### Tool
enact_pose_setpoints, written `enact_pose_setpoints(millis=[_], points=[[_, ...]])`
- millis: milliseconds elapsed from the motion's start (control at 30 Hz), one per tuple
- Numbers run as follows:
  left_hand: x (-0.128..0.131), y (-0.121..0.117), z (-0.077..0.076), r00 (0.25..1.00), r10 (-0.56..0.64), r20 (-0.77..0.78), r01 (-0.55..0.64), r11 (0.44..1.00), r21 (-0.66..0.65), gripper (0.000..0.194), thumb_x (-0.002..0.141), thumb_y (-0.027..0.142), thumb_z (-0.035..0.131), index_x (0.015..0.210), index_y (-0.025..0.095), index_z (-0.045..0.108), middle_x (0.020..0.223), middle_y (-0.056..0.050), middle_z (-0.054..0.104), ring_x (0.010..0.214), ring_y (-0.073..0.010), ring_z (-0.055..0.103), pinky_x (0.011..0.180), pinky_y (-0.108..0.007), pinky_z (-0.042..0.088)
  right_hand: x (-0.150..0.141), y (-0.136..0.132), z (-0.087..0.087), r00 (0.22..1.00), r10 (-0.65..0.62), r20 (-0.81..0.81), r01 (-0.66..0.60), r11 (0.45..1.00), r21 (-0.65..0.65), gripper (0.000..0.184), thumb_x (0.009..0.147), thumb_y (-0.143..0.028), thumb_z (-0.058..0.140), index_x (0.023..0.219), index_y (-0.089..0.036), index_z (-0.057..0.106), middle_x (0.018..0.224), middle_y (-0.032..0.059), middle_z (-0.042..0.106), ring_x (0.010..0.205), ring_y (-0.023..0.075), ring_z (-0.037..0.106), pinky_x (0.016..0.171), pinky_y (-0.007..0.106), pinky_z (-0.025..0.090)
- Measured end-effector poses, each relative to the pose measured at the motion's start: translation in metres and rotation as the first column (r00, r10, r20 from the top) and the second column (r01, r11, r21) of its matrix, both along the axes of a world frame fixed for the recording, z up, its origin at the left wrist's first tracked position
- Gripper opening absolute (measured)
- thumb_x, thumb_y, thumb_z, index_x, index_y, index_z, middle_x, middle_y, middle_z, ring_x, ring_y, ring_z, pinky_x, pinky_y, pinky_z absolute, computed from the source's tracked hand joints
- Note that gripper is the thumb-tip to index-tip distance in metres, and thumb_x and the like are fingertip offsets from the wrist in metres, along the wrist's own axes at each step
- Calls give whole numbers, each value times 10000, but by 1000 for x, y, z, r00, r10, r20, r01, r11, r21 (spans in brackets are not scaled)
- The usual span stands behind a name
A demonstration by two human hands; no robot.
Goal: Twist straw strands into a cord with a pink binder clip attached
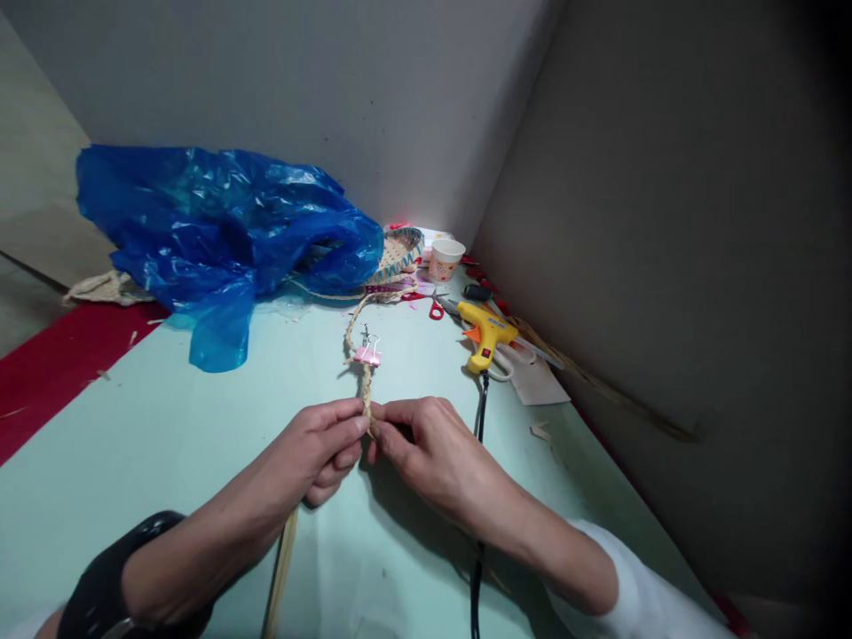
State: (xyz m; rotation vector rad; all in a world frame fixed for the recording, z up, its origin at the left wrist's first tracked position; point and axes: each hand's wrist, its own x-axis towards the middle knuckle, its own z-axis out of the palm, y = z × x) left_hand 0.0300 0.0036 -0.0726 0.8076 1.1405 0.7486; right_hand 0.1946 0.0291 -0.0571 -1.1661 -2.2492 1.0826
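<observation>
A pale straw braid [366, 387] runs away from me over the middle of the table, with a pink binder clip [367, 356] clamped across it. Its near end is pinched between the thumb and forefinger of my left hand [331, 446]. Close beside, the fingertips of my right hand [426, 441] are closed on the same end of the braid from the right. Loose flat straw strands [282, 568] trail below my left hand toward the near edge. Beyond the clip, the braid curves back toward the blue bag.
A crumpled blue plastic bag [226, 222] fills the back left. A woven basket [401, 253] and a paper cup [446, 259] stand by the wall. Red-handled scissors [436, 306] and a yellow glue gun [489, 335] lie to the right, its black cord [482, 413] running toward me.
</observation>
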Motion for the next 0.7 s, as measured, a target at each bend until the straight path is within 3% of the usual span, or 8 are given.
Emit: enact_pose_setpoints(millis=[67, 133, 233, 333, 433, 533, 600, 700], points=[[0, -1, 0, 997, 36, -72, -36, 999, 10, 241, 797, 408, 619, 839, 180, 554, 493, 112, 331, 398, -26, 154, 389, -188, 64, -1, -7, 1, 988, -40, 147, 13, 983, 183, 274, 899, -179, 454, 679, -154, 615, 569, -3, 550, 500, 95, 311, 520, 271, 231], [2, -3, -1, 986, 63, -152, -57, 997, 46, 258, 788, 418, 618, 786, 167, 559, 480, 87, 395, 387, -28, 201, 388, -193, 85, -2, -14, 0, 965, -76, 249, -26, 923, 383, 184, 856, -161, 501, 718, -155, 623, 610, 18, 575, 502, 111, 346, 508, 294, 210], [5, -5, -5, 973, 102, -205, -84, 992, 95, 259, 789, 411, 606, 762, 156, 573, 462, 93, 360, 390, -32, 201, 388, -193, 104, -6, -23, -6, 958, -109, 264, -105, 724, 682, 108, 806, -96, 540, 755, -148, 620, 644, 40, 581, 549, 153, 443, 489, 311, 215], [7, -6, -7, 982, 112, -152, -102, 992, 68, 269, 776, 405, 617, 850, 146, 614, 456, 128, 228, 408, -44, 165, 399, -193, 96, -9, -29, -15, 968, -114, 225, -140, 501, 854, 172, 828, -30, 495, 751, -141, 602, 647, 45, 563, 589, 180, 477, 495, 315, 290], [6, -7, -5, 991, 107, -74, -103, 993, 57, 272, 771, 382, 622, 855, 124, 646, 449, 110, 291, 413, -45, 193, 406, -199, 116, -11, -33, -22, 974, -51, 223, -183, 408, 894, 199, 832, -8, 454, 774, -117, 609, 675, 58, 568, 607, 186, 487, 534, 323, 370], [3, -9, -1, 994, 106, 13, -107, 993, 59, 259, 789, 363, 616, 856, 116, 662, 445, 96, 331, 425, -47, 210, 422, -203, 141, -11, -35, -23, 967, 24, 253, -240, 404, 883, 211, 825, -6, 437, 762, -115, 606, 674, 63, 564, 600, 181, 484, 519, 324, 373], [1, -10, 1, 992, 119, 33, -121, 991, 57, 247, 790, 361, 634, 851, 123, 652, 471, 88, 365, 436, -45, 200, 431, -208, 128, -10, -33, -19, 963, 109, 248, -270, 451, 851, 203, 843, -53, 447, 735, -131, 599, 671, 61, 572, 608, 176, 491, 523, 319, 375], [-2, -11, 0, 993, 111, 44, -114, 991, 67, 211, 777, 342, 665, 756, 143, 600, 518, 89, 359, 450, -39, 158, 431, -217, 91, -8, -26, -6, 985, 170, 41, -147, 680, 718, 183, 880, -181, 461, 801, -143, 621, 737, 66, 637, 666, 168, 541, 622, 307, 430]])
